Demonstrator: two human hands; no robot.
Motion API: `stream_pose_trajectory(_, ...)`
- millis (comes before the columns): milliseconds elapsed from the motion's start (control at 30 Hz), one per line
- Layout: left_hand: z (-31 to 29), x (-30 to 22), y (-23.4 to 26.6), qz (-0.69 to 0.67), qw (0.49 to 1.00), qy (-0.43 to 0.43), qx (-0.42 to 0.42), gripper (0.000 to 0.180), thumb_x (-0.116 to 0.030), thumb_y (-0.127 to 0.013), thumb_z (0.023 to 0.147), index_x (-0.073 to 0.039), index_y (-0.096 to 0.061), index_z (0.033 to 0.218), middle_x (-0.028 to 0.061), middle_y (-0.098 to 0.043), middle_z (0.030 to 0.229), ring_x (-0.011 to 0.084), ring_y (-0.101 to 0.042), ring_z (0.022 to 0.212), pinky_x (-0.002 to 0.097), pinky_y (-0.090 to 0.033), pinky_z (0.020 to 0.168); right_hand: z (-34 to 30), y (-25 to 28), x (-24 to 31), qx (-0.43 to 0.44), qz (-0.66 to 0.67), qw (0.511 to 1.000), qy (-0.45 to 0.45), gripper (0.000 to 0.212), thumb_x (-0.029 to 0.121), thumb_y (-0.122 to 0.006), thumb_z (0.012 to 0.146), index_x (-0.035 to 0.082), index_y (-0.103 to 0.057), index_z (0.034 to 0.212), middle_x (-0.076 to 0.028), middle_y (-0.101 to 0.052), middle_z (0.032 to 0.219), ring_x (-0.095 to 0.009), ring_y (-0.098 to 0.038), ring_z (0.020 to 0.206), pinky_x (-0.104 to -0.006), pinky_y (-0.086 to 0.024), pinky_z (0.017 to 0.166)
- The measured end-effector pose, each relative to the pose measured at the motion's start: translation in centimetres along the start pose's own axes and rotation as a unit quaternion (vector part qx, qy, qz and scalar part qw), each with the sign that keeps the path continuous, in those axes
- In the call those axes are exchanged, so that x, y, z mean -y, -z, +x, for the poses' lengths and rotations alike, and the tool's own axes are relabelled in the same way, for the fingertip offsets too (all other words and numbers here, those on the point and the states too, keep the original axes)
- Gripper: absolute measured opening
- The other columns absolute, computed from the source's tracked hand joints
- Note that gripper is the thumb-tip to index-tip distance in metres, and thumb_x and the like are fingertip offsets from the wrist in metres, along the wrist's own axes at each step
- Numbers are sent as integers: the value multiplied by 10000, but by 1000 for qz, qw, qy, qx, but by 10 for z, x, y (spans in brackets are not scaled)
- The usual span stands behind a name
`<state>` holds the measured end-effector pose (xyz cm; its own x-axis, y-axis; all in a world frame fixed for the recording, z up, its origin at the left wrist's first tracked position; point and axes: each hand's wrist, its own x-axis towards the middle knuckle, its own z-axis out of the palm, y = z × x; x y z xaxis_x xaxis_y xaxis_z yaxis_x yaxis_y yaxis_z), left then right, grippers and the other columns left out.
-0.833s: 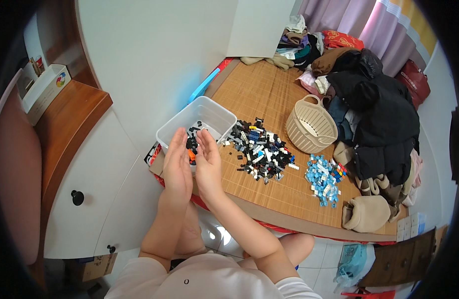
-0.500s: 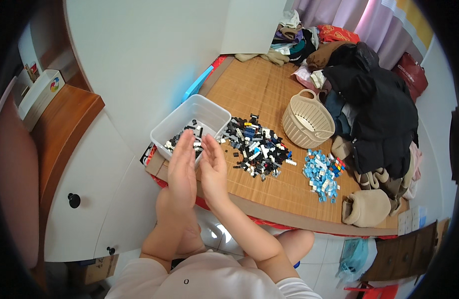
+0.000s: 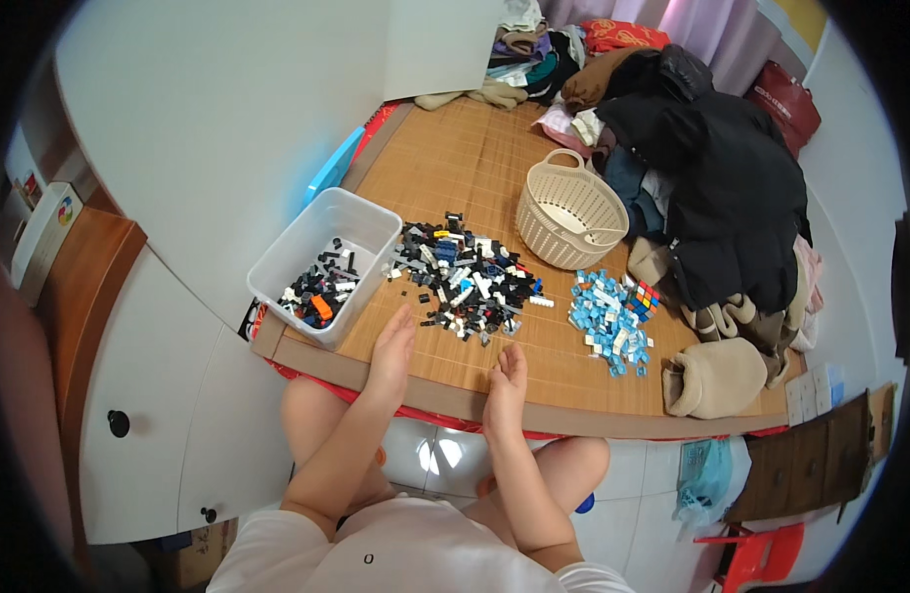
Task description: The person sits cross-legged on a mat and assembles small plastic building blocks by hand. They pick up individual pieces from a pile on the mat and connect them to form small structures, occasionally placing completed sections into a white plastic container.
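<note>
My left hand is at the mat's front edge, fingers stretched out and palm turned inward, with nothing in it. My right hand hovers at the same edge further right, empty, its fingers loosely extended. Beyond both hands lies a pile of black, white and grey toy bricks. A clear plastic box stands to the left of the pile. Inside it are more loose bricks, with an orange one among them. To the right is a separate heap of light blue and white bricks.
A beige woven-look basket stands behind the piles. A puzzle cube touches the blue heap. Dark clothes are heaped at the right on the bamboo mat. A blue lid leans by the white cabinet.
My hands have come away from over the box, moving right and toward me, and are now spread apart. More bricks, including an orange one, are visible in the box. The view has shifted.
</note>
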<state>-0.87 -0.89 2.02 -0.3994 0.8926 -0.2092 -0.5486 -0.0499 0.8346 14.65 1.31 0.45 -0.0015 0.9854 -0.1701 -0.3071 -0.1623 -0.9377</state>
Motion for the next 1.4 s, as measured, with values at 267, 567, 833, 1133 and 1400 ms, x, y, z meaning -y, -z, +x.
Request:
stream_pose_trajectory(267,13,15,-1,26,1000,2,-4,521,-139,-438,873,17,-278,1344,138,-324,1374,213,-290,1286,329,-213,1053,11,-8,0,27,-16,999,-10,623,-79,-360,768,-32,-188,1366,-182,-208,1424,-249,-176,1335,-318,-148,1072)
stream_pose_trajectory(567,-2,20,-41,10,996,71,55,517,-96,-420,892,-6,-214,1358,131,-356,1340,176,-383,1211,297,-303,1002,14,-35,-9,27,-40,998,27,664,-99,-353,733,-33,-166,1367,-180,-264,1388,-251,-247,1297,-308,-198,1052)
stream_pose_trajectory(833,-11,34,-51,-61,996,50,36,443,-42,-432,856,-27,-333,1288,88,-399,1267,155,-436,1122,273,-356,940,5,-41,-11,17,-12,1000,4,598,-90,-342,795,-33,-159,1361,-184,-290,1364,-235,-321,1248,-313,-260,1036)
stream_pose_trajectory(1133,-16,44,-48,-101,994,21,35,400,-46,-402,887,-18,-325,1278,100,-490,1134,147,-495,1017,258,-406,864,5,-35,-26,58,46,997,-18,550,-88,-336,817,-41,-187,1345,-184,-305,1348,-240,-321,1249,-310,-258,1045)
stream_pose_trajectory(1400,-19,42,-44,-83,996,25,37,409,-57,-418,877,-6,-335,1274,122,-455,1176,167,-468,1071,280,-378,917,-4,-39,-15,52,39,996,-53,552,-85,-321,817,-26,-197,1351,-198,-289,1359,-245,-303,1268,-316,-254,1045)
